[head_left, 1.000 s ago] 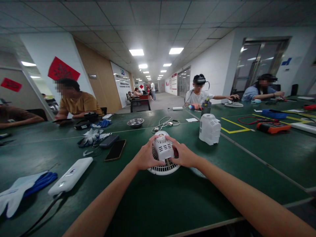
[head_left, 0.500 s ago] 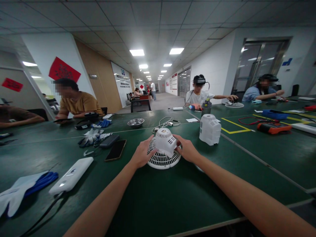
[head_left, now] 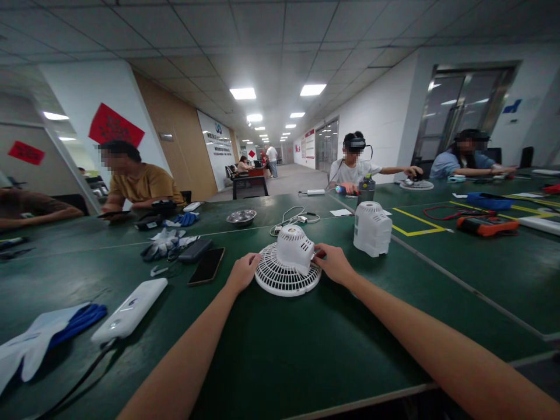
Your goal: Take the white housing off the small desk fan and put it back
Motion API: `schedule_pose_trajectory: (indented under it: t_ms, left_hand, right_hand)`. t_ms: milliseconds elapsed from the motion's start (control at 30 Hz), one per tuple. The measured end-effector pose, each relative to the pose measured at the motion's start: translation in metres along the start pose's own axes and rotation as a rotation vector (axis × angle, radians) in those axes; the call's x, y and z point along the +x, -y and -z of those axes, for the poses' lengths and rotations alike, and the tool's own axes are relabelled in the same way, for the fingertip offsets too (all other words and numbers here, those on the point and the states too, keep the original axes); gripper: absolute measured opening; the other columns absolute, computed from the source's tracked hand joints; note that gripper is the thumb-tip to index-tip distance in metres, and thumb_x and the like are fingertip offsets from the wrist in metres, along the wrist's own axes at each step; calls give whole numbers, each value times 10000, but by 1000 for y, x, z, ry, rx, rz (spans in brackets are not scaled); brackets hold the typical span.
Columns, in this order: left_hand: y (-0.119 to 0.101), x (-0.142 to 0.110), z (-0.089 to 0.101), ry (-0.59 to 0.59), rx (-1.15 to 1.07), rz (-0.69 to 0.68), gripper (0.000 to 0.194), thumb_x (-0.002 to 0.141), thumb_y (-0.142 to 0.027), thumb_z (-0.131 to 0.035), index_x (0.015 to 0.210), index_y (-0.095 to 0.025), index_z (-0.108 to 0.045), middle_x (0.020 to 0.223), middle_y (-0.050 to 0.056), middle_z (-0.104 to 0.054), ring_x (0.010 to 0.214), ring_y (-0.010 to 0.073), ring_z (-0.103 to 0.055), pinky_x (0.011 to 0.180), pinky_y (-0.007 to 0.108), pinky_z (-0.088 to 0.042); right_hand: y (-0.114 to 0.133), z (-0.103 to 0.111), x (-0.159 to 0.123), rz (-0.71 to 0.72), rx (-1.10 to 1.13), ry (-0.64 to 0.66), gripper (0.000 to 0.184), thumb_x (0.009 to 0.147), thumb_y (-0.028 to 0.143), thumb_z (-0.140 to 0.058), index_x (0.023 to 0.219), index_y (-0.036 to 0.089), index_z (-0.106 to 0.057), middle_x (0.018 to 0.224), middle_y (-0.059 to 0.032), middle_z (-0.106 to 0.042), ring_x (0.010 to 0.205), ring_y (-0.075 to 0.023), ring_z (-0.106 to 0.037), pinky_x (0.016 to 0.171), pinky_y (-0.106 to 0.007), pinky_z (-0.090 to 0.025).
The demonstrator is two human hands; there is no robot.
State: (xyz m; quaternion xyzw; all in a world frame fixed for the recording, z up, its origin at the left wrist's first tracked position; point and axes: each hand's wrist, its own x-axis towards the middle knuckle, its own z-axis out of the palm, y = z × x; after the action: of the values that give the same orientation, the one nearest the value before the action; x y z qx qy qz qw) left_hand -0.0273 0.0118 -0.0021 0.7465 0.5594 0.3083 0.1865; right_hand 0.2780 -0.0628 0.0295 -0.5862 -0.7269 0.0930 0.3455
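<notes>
Head view, from where I stand behind the seated person: two bare forearms stretch out over the green counter point(head_left: 306, 361). Left hand point(head_left: 242, 272) rests with curled fingers against the left rim of a white fan grille point(head_left: 280, 279) lying flat on the counter, touching it rather than closing round anything. Right hand point(head_left: 335, 263) sits at the grille's right side, thumb and fingers pinched against the white motor housing point(head_left: 295, 249) that stands on the grille's middle; a small dark-red bit shows at the fingertips, too small to identify. To the left, nearer the edge, lie a white power strip point(head_left: 130, 310) and a white-and-blue glove point(head_left: 41, 341). Further out are a dark phone point(head_left: 206, 266) and more gloves point(head_left: 164, 242). Just right of the fan stands a second white housing point(head_left: 371, 228). Beyond sit a steel bowl point(head_left: 241, 217) and a coiled white cable point(head_left: 294, 219). Across the counter other people work at their own places.
</notes>
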Motion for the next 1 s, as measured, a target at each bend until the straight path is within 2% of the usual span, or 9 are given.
schedule_pose_trajectory:
  t_ms: [133, 300, 500, 600, 767, 900, 1000]
  left_hand:
    - [-8, -1, -3, 20, 45, 100, 584, 915, -587, -289, 858, -175, -699, 812, 100, -719, 772, 242, -656, 691, 321, -434]
    - [-16, -2, -6, -56, 113, 162, 577, 914, -585, -288, 704, -180, -641, 756, 120, -697, 714, 243, -635, 632, 315, -384]
    - [-5, 2, -3, 30, 83, 87, 599, 907, -615, -261, 664, -184, -597, 684, 74, -652, 654, 209, -591, 610, 294, -356]
    - [1, 5, -3, 28, 93, 48, 620, 897, -639, -253, 629, -182, -575, 645, 56, -620, 620, 191, -555, 591, 283, -327]
    - [6, 10, -7, 0, 95, 40, 590, 899, -608, -275, 585, -187, -545, 583, 40, -571, 573, 175, -509, 562, 275, -280]
    - [7, 10, -8, -20, 90, 23, 573, 892, -601, -304, 539, -197, -505, 532, 20, -519, 532, 163, -469, 545, 272, -251]
    - [5, 8, -7, -24, 39, 14, 557, 892, -593, -329, 543, -198, -512, 520, 15, -512, 508, 159, -453, 538, 272, -244]
  right_hand:
    - [-1, -1, 2, 8, 1, -7, 233, 841, 257, -621, 1061, 212, -681, 947, -56, -730, 872, -220, -685, 795, -349, -520]
    - [-6, -1, 4, 23, -17, -6, 217, 837, 281, -610, 1026, 209, -686, 933, -58, -733, 845, -226, -689, 783, -356, -511]
    - [-9, 2, 4, 68, 20, -1, 234, 831, 275, -591, 1033, 197, -681, 933, -64, -729, 840, -218, -683, 780, -338, -504]
    - [-7, 3, 3, 68, 33, -6, 263, 824, 241, -567, 1063, 192, -665, 935, -62, -724, 830, -214, -670, 784, -337, -495]
    - [0, 5, 0, 82, 158, -12, 416, 843, 188, -488, 1254, 194, -555, 1007, -59, -702, 886, -204, -648, 839, -341, -481]
    - [8, 8, -5, 154, 238, 36, 537, 885, 336, -520, 1397, 214, -411, 1115, -81, -656, 959, -225, -628, 879, -379, -476]
    - [14, 8, -8, 159, 243, 66, 745, 811, 429, -642, 1453, 226, -322, 1202, -110, -610, 1017, -256, -616, 922, -419, -460]
